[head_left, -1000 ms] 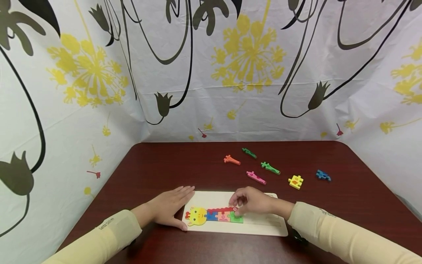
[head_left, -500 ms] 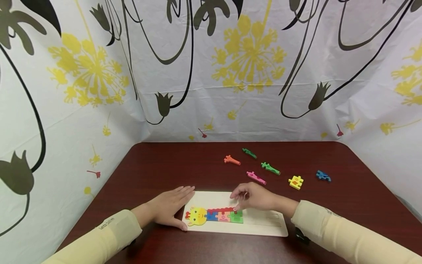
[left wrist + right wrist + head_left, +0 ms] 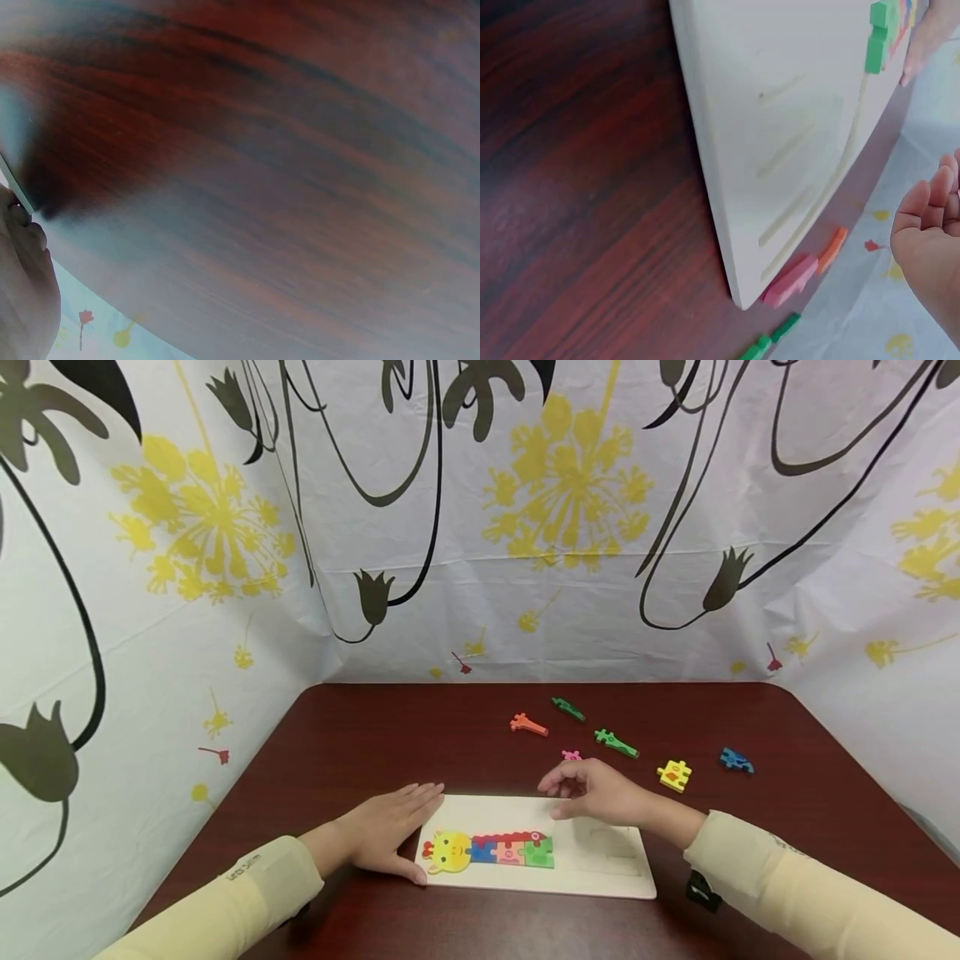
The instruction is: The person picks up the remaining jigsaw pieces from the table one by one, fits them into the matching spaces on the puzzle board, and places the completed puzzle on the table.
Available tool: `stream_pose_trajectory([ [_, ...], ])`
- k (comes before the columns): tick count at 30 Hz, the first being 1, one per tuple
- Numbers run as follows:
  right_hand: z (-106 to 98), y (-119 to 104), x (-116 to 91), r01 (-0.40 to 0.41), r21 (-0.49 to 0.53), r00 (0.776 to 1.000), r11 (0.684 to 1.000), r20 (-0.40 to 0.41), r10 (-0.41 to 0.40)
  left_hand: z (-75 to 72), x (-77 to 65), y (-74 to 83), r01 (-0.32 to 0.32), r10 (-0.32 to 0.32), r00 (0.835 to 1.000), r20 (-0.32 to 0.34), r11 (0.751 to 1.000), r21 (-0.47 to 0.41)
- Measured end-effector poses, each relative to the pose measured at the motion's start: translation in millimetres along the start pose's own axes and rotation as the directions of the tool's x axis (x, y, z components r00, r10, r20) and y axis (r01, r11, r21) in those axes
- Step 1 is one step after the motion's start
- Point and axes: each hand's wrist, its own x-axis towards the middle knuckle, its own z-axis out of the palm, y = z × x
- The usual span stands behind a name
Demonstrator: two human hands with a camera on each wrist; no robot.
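A cream puzzle board [image 3: 487, 810] lies on the table, bearing a giraffe puzzle. Its yellow head [image 3: 448, 852] is at the left, followed by blue, pink and green [image 3: 539, 852] neck pieces with a red mane strip along their upper edge. My left hand [image 3: 386, 831] rests flat across the board's left edge, fingers straight. My right hand [image 3: 600, 792] hovers over the board's upper right part with loosely bent fingers and nothing between them. It partly hides the pink leg piece [image 3: 572, 756] behind it. In the right wrist view, grooves show in the bare end of the board [image 3: 780, 150].
Beyond the board on the dark table [image 3: 397, 735] lie an orange piece [image 3: 529, 724], a dark green piece [image 3: 568, 708], a light green piece [image 3: 617, 743], a yellow piece [image 3: 674, 775] and a blue piece [image 3: 737, 760]. A patterned cloth [image 3: 450, 643] surrounds the table.
My right hand has left the green neck piece, rising and moving right and away toward the loose pieces; it now covers much of the pink one. My left hand stays in place.
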Motion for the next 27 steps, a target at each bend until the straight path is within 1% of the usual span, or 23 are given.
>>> stream_pose_trajectory([
  [4,-8.5,1.5,-4.6,0.018,-0.016,0.999,1.000,-0.034,-0.019,0.2,-0.3,-0.1,-0.003,0.003,1.000,-0.003,1.000,0.001],
  [8,-17.3,4.3,-9.5,0.019,-0.050,0.997,0.999,-0.076,-0.023,0.6,-0.3,-0.3,-0.003,0.003,1.000,-0.003,1.000,0.001],
  [17,-37.0,8.9,-24.1,-0.048,0.002,0.984,0.999,-0.174,0.048,0.6,0.1,-0.4,-0.010,0.010,1.000,-0.010,1.000,-0.001],
  [21,-46.2,12.7,-32.3,-0.073,0.017,0.974,0.997,-0.214,0.075,0.1,0.4,0.1,-0.008,0.008,1.000,-0.008,1.000,-0.002],
  [27,-59.9,19.9,-45.2,-0.093,0.007,0.955,0.996,-0.282,0.091,-0.3,0.2,0.1,-0.012,0.012,1.000,-0.008,1.000,0.004],
])
